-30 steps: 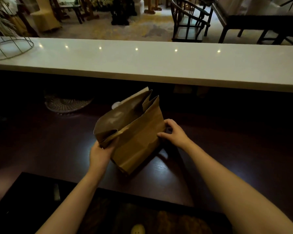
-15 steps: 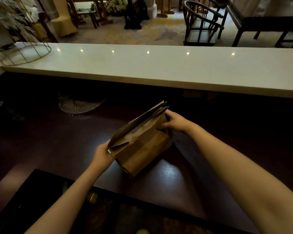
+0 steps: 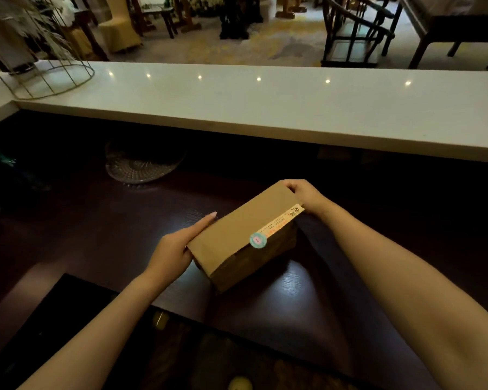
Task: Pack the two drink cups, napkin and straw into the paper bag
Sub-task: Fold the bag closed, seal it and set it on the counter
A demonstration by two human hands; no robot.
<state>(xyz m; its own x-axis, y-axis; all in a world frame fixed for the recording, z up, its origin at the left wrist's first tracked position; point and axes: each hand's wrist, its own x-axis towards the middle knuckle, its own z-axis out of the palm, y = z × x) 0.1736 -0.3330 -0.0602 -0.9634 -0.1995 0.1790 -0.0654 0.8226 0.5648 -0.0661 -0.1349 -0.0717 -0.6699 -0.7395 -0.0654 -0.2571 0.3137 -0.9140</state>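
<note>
Paper bag (image 3: 238,235): centre frame, on dark counter (image 3: 102,229), top folded over, 1 round sticker (image 3: 257,240) on flap. Left hand (image 3: 178,246) flat against its end; right hand (image 3: 304,192) pinched fold corner. Contents unseen; packing probably complete.

The bag (image 3: 237,235) under my fingers is brown kraft paper, matt and faintly creased along its folded edges. A glossy round sticker (image 3: 257,240) and a printed paper strip (image 3: 282,222) lie on its folded top. The table (image 3: 96,235) beneath is dark wood with a fine grain, polished enough to throw back a pale sheen beside the bag. The counter (image 3: 265,108) beyond is smooth white stone or something like it, glossy, mirroring small ceiling lights. A plate (image 3: 141,167) of clear patterned glass glints in the shadow. The basket (image 3: 54,77) on the counter is thin bare metal wire.
</note>
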